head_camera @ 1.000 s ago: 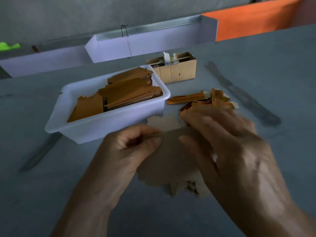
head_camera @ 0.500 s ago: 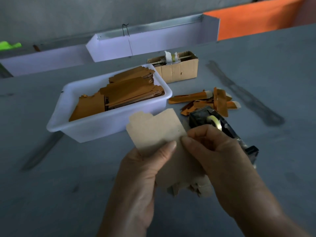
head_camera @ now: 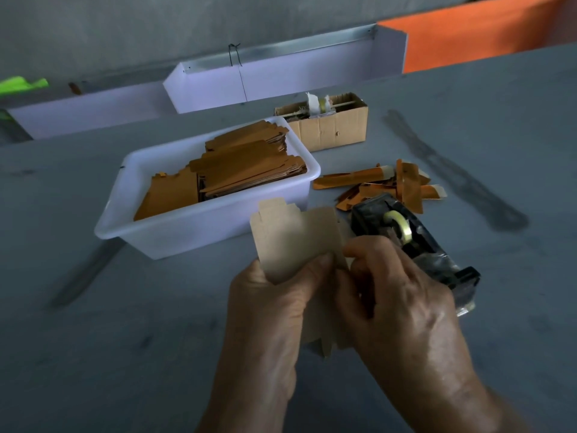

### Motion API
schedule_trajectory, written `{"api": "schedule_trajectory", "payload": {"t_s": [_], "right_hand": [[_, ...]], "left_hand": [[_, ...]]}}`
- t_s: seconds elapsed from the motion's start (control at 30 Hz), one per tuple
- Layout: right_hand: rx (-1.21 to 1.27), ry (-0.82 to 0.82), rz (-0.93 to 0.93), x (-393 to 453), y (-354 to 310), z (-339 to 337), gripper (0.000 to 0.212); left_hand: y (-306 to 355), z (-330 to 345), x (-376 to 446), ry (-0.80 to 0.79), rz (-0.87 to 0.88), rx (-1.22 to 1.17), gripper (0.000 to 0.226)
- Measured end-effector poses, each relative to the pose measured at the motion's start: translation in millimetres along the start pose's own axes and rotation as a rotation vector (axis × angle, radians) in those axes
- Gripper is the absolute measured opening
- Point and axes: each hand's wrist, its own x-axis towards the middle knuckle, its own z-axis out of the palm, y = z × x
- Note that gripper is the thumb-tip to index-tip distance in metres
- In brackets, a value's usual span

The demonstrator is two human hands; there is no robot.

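On the grey worktop (head_camera: 125, 354), low centre of my feed, both hands are on one pale flat card blank (head_camera: 296, 239). The left hand (head_camera: 265, 310) grips it from below: the thumb lies flat across the front face and the other fingers are behind the card, so it is clamped. The right hand (head_camera: 402, 307) is curled, its fingers (head_camera: 368, 248) pinching the card's right edge, just beside the left thumb. The card is held off the worktop. It tilts a bit left with its tabbed end up, and its lower end pokes out between the wrists.

The white tub (head_camera: 199, 232) sits just behind the card, which overlaps the tub's near right corner in view. It holds brown card blanks (head_camera: 243, 170), stacked and leaning. A long white trough (head_camera: 281, 73) runs along the back edge. A small cardboard box (head_camera: 334, 132) is behind the tub, touching it or nearly so, I can't tell which. The black tape dispenser (head_camera: 437, 254) lies right under the right hand's knuckles and is partly hidden by them. Its clear tape roll (head_camera: 398, 226) is visible. A loose heap of orange strips (head_camera: 384, 185) lies between the dispenser and the box.
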Motion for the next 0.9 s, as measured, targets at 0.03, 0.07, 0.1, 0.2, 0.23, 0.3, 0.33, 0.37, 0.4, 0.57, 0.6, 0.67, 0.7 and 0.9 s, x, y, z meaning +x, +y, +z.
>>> {"api": "schedule_trajectory", "payload": {"t_s": [0.03, 0.07, 0.1, 0.2, 0.23, 0.3, 0.33, 0.37, 0.4, 0.57, 0.6, 0.67, 0.7, 0.9], "right_hand": [[0.011, 0.004, 0.012, -1, 0, 2, 0.018], [0.040, 0.008, 0.036, -2, 1, 3, 0.022], [0.085, 0.009, 0.069, -3, 2, 4, 0.025], [0.210, -0.001, 0.139, -2, 4, 4, 0.024], [0.232, -0.010, 0.144, -2, 4, 2, 0.022], [0.268, -0.031, 0.137, -2, 5, -1, 0.019], [0.286, -0.039, 0.128, -2, 5, -2, 0.018], [0.316, -0.043, 0.134, -2, 6, -3, 0.017], [0.365, -0.045, 0.166, -2, 7, -3, 0.015], [0.523, -0.038, 0.345, -4, 9, -2, 0.017], [0.501, -0.032, 0.322, -4, 8, -2, 0.018], [0.466, -0.024, 0.275, -5, 5, -3, 0.018], [0.467, -0.023, 0.264, -5, 4, -4, 0.017], [0.527, -0.054, 0.256, -8, 3, -6, 0.018]], "left_hand": [[1, 0, 0, -0.003, -0.002, -0.001, 0.050], [2, 0, -1, -0.010, 0.000, 0.001, 0.049], [3, 1, -1, -0.019, 0.005, 0.007, 0.048], [5, -3, 0, -0.036, 0.013, 0.034, 0.044], [5, -4, 1, -0.052, 0.003, 0.027, 0.040], [6, -8, 2, -0.094, -0.029, 0.007, 0.040], [6, -9, 3, -0.108, -0.037, 0.011, 0.042], [5, -11, 3, -0.120, -0.042, 0.020, 0.042], [5, -12, 3, -0.136, -0.045, 0.024, 0.040], [2, -12, 2, -0.159, 0.019, 0.036, 0.034], [2, -11, 1, -0.150, 0.022, 0.028, 0.037], [2, -10, 1, -0.132, 0.029, 0.026, 0.038], [2, -9, 1, -0.128, 0.033, 0.026, 0.037], [-1, -6, 2, -0.110, -0.001, 0.030, 0.027]]}}
